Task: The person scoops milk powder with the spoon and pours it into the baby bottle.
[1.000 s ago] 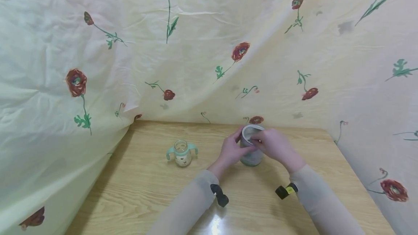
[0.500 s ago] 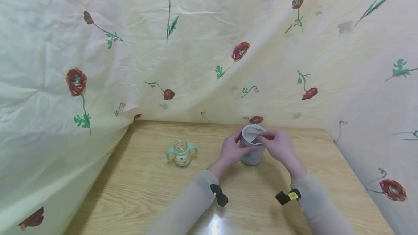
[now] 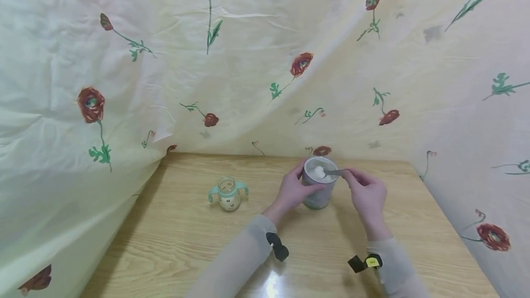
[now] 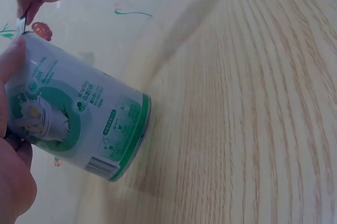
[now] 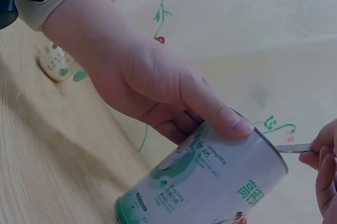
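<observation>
A white and green milk powder can stands on the table with its top off. My left hand holds it round the upper side, thumb across the front. At the rim, my right hand pinches the handle of a metal spoon. A white heap of powder shows at the spoon's inner end, within the can's mouth. In the left wrist view, the can shows its printed side and barcode. The right wrist view catches the spoon handle sticking out past the rim; its bowl is hidden there.
A small glass baby bottle with mint handles and no lid stands left of the can. The wood-grain table ends at a flowered cloth hanging behind and at both sides.
My right hand has drawn up and to the right, out of the can's mouth. The spoon now shows at the rim with white powder. My left hand keeps its hold on the can.
</observation>
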{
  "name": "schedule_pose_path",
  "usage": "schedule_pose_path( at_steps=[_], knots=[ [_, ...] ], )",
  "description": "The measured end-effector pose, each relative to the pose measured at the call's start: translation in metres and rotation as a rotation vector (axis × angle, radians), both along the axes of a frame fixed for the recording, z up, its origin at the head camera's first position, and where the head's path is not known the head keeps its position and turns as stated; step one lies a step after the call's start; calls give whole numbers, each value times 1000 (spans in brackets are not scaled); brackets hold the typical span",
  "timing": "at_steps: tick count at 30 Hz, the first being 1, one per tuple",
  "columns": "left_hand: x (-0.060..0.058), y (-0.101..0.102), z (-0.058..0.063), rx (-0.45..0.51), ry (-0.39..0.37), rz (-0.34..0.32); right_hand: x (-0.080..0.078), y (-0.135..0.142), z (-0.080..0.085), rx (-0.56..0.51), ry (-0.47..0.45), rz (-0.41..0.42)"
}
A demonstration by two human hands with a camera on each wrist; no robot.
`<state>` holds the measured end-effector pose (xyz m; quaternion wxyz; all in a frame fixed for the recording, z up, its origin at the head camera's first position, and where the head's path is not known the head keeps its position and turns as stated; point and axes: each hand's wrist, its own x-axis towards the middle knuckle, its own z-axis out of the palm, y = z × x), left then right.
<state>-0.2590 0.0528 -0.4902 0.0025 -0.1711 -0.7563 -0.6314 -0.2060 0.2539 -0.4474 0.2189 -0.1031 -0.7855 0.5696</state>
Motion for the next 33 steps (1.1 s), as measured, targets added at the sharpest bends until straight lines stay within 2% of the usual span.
schedule_pose_path(
  at_steps=[4,10,18,23,33],
  knots=[
    [-1,1,1,22,-8,17,2,1,-6,-81,10,-31],
    [1,0,3,27,-13,7,7,2,-14,-162,20,-73],
    [-2,0,-1,34,16,-2,7,-2,-25,-185,155,-99],
    [-3,0,-3,37,16,3,7,-8,-27,-145,210,-88],
    [-5,0,-4,28,27,12,4,-12,-31,-137,228,-85]
  ],
)
